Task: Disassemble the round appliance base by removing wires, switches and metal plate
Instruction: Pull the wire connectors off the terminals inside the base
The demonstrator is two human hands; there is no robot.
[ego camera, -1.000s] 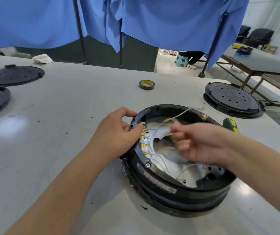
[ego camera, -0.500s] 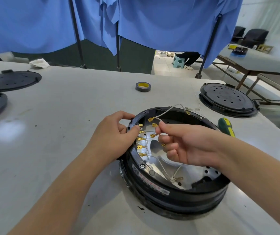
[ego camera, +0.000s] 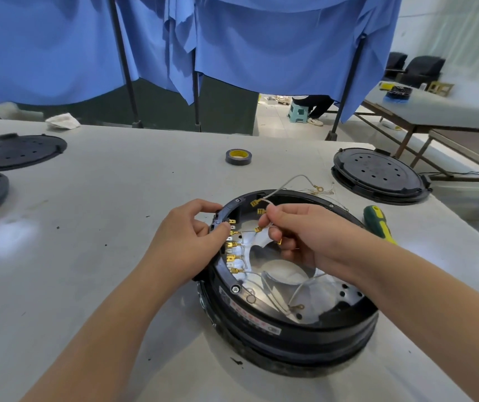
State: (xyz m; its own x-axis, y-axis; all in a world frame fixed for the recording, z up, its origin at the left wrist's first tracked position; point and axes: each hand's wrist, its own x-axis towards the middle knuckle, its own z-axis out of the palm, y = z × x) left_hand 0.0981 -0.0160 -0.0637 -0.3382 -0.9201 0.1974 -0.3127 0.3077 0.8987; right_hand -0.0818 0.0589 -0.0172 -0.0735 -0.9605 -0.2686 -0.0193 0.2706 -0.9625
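The round black appliance base (ego camera: 276, 340) lies open side up on the white table, a shiny metal plate (ego camera: 316, 297) inside it. Yellow-tipped connectors (ego camera: 232, 245) line its left inner rim, with thin white wires (ego camera: 299, 288) trailing across the plate. My left hand (ego camera: 191, 242) grips the rim's left edge, thumb by the connectors. My right hand (ego camera: 299, 236) reaches over the base and pinches a bundle of white wires (ego camera: 287, 184) that loops up over the far rim.
A green and yellow screwdriver (ego camera: 378, 224) lies right of the base. A tape roll (ego camera: 238, 156) sits beyond it. Black round covers rest at the right (ego camera: 377, 175) and far left (ego camera: 15, 152). A white rag (ego camera: 62, 121) lies at the table's back edge.
My right hand drew the pinched wires back toward the left rim, and the loose end now loops over the far rim. My left hand kept its grip on the rim.
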